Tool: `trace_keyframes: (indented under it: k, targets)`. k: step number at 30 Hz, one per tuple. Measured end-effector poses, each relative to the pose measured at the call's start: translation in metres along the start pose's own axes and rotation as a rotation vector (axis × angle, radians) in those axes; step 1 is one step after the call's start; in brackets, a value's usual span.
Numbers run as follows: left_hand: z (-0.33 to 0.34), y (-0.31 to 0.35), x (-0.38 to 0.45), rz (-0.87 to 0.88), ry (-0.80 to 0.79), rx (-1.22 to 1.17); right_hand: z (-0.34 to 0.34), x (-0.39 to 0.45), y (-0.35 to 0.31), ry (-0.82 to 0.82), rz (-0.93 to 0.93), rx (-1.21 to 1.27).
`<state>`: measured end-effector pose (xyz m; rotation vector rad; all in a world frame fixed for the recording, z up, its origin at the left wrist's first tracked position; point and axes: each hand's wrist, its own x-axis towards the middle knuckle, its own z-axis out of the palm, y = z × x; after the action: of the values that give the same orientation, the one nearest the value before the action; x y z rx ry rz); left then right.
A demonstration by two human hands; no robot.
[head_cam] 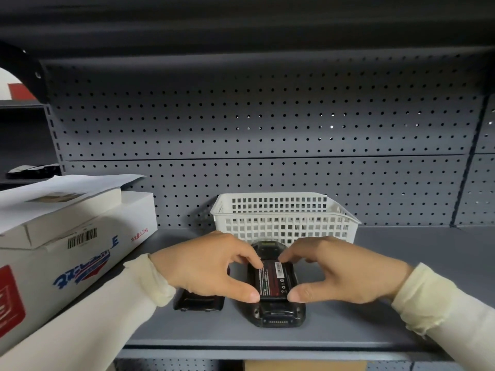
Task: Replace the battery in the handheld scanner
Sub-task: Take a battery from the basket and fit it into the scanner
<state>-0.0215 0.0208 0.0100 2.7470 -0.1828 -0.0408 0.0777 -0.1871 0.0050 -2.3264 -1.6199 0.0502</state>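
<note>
The black handheld scanner (pixel 278 313) lies face down on the grey shelf, its back compartment uncovered. A black battery (pixel 272 281) with a red-and-white label sits in that compartment. My left hand (pixel 211 266) pinches the battery's left side between thumb and fingertips. My right hand (pixel 340 271) pinches its right side the same way. The black battery cover (pixel 198 302) lies on the shelf just left of the scanner, partly hidden under my left hand.
A white plastic basket (pixel 284 218) stands right behind the scanner against the pegboard back wall. A white cardboard box (pixel 67 245) with papers on top fills the shelf's left side. The shelf's front edge (pixel 267 346) runs close below the scanner.
</note>
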Motion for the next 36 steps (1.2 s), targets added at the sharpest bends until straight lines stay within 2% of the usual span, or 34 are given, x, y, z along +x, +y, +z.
trace_keyframes:
  k: [13, 26, 36]
  targets:
    - [-0.0003, 0.0036, -0.0008, 0.027, 0.064, -0.016, -0.0023, 0.0044, -0.0028, 0.079, -0.013, 0.056]
    - [0.0035, -0.0001, 0.0034, 0.061, 0.098, 0.009, 0.0049, 0.0054, 0.0047, 0.180, 0.037, 0.271]
    - [0.0046, 0.0036, 0.0013, 0.063, 0.112, -0.094, 0.0022, -0.0023, 0.0031, 0.127, 0.062, 0.246]
